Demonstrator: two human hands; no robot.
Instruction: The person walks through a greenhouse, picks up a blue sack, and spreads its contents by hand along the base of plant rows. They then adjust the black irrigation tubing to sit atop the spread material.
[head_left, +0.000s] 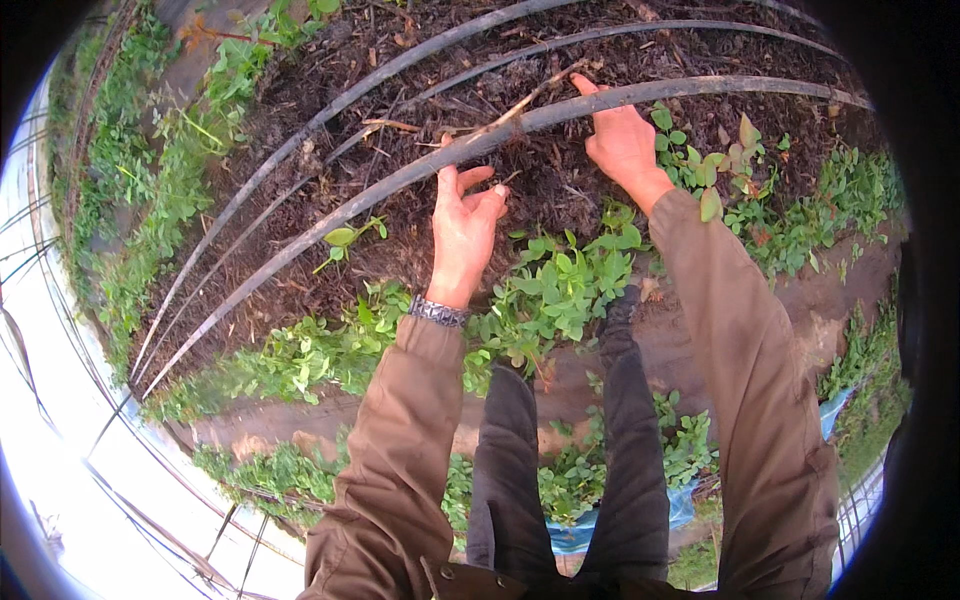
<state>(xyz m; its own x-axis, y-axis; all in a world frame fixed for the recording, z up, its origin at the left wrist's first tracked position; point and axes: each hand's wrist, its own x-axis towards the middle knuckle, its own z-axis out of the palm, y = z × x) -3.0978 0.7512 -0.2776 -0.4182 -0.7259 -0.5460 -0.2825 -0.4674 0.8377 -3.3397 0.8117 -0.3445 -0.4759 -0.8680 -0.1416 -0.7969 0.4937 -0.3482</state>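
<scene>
My left hand, with a metal-banded watch at the wrist, reaches up to the nearest dark hose. One of its fingertips shows beyond the hose, so that finger passes beneath; the thumb stands apart on the near side. Farther right, my right hand has its index finger hooked under the same hose, the tip showing on the far side. The hose rests across the fingers of both hands. A dry stem slants over the hose between them. Dark mulch with woody scraps lies below.
Two more dark hoses curve along the bed beyond. Green leafy plants line the bed's near edge, and a reddish-leaved shoot stands beside my right wrist. Brown ground sheeting and blue sheeting lie around my legs.
</scene>
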